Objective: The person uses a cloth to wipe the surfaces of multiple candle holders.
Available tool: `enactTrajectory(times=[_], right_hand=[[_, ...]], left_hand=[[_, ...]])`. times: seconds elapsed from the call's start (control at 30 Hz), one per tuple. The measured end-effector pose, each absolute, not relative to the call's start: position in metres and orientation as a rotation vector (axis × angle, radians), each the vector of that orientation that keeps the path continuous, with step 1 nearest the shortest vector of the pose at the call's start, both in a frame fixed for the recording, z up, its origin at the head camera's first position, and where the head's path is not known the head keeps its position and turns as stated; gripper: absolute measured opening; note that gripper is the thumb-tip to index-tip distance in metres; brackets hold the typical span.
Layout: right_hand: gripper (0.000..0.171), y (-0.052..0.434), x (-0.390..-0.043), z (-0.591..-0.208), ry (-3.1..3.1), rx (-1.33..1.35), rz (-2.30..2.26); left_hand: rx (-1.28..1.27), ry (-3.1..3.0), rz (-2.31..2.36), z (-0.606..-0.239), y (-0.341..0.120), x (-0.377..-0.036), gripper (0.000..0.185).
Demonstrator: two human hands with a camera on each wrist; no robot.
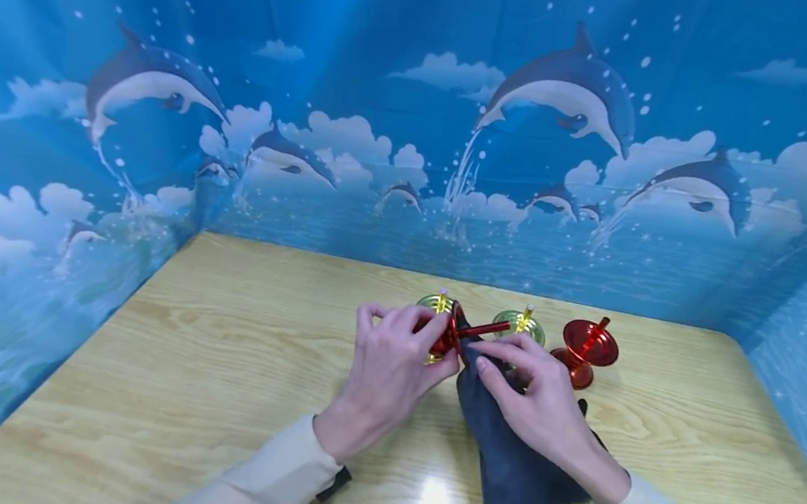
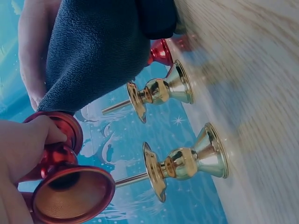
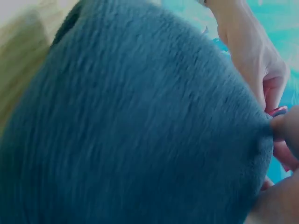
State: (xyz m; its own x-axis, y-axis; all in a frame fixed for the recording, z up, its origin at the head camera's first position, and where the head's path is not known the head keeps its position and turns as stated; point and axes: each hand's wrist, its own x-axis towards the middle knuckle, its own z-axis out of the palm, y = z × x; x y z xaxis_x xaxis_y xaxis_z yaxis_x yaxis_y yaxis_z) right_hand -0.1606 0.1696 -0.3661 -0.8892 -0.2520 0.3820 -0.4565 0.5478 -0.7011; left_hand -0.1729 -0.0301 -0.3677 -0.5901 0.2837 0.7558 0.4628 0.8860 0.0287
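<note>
Nearest me on the wooden tabletop [image 1: 204,396] lies the dark blue cloth [image 1: 507,458], its near end resting flat and its far end lifted up to my hands. My right hand [image 1: 537,395] lies on top of the cloth, fingers bent and pressing its far edge against the red candlestick [image 1: 454,330]. From the right wrist view the cloth fills nearly everything, so I cannot tell how tightly those fingers pinch it.

My left hand [image 1: 390,360] is clamped round the red candlestick, held on its side above the tabletop; the left wrist view shows my fingers [image 2: 44,135] curled about its stem just behind the drip plate, the flared base turned towards that camera and the cloth touching the plate's rim. Its thin spike points right, over my right hand.

To wipe it well, I judge I should keep the left hand's grip firm on the stem, turn the piece slowly, and let the cloth rather than bare skin meet the shiny metal, staying clear of the spike.

Just beyond my hands stand two gold candlesticks [image 2: 163,91], upright and slightly apart. Right of them, a second red candlestick [image 1: 584,350] sits tilted. Behind everything hangs a blue dolphin backdrop [image 1: 420,119].
</note>
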Motion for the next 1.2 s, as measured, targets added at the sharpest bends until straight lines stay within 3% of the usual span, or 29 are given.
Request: enactTrajectory(times=[0.17,0.37,0.5,0.87,1.1,1.2], right_hand=[[0.023,0.162,-0.157,-0.362,-2.585,0.438,1.509],[0.031,0.153,-0.150,-0.355,-2.539,0.135,1.890],[0.032,0.150,-0.149,-0.355,-2.504,0.053,1.980],[0.020,0.166,-0.152,-0.365,-2.375,0.299,1.548],[0.030,0.172,-0.157,-0.376,-2.193,0.663,1.229],[0.024,0.174,-0.162,-0.380,-2.148,0.769,1.026]], left_hand=[[-0.529,-2.199,-0.138,-0.370,-0.030,-0.173,0.037],[-0.543,-2.123,-0.012,-0.373,-0.027,-0.177,0.032],[-0.550,-2.162,-0.041,-0.376,-0.029,-0.179,0.038],[-0.574,-2.599,-1.061,-0.367,-0.046,-0.186,0.017],[-0.525,-2.816,-1.548,-0.360,-0.047,-0.185,0.035],[-0.537,-2.864,-1.601,-0.358,-0.046,-0.185,0.037]])
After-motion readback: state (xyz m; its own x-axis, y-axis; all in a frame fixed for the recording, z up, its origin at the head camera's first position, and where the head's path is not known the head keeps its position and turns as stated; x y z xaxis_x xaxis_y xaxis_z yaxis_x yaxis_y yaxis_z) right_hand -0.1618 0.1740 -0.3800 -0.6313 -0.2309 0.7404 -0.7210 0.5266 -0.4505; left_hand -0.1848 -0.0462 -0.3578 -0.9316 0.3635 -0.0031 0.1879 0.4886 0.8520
